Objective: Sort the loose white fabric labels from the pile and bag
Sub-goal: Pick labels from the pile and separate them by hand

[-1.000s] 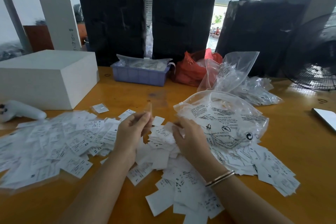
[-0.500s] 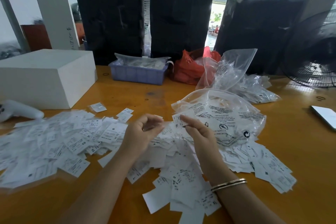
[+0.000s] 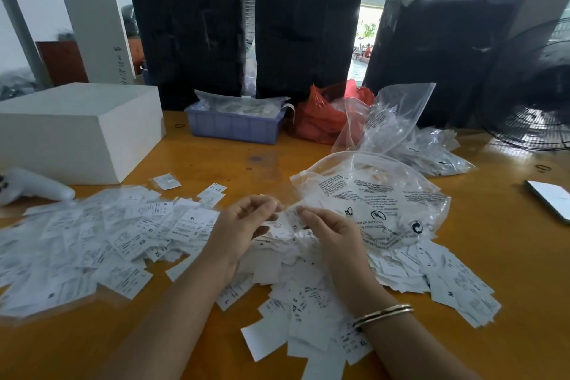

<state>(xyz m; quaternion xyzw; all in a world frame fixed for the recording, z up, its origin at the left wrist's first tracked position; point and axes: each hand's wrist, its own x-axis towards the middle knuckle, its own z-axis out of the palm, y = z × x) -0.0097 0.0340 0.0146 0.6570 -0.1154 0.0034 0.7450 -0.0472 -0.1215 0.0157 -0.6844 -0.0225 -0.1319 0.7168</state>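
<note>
White fabric labels with printed size letters lie in a wide spread [image 3: 101, 241] on the left of the yellow table and in a loose pile [image 3: 308, 296] under my wrists. A clear printed plastic bag [image 3: 376, 200] holding more labels sits just right of my hands. My left hand [image 3: 243, 228] and my right hand [image 3: 330, 231] hover above the pile's middle with curled fingers, and both pinch a small label [image 3: 290, 219] between them.
A white box [image 3: 77, 129] and a white tagging gun [image 3: 34, 185] are at the left. Behind stand a purple tray [image 3: 234, 126], a red bag [image 3: 324, 117], more clear bags [image 3: 425, 145], black bundles and a fan [image 3: 536, 95]. A phone [image 3: 552, 199] lies at the right.
My left hand came down from holding a label upright and moved right. My right hand lifted off the pile to meet it, and both now pinch one label.
</note>
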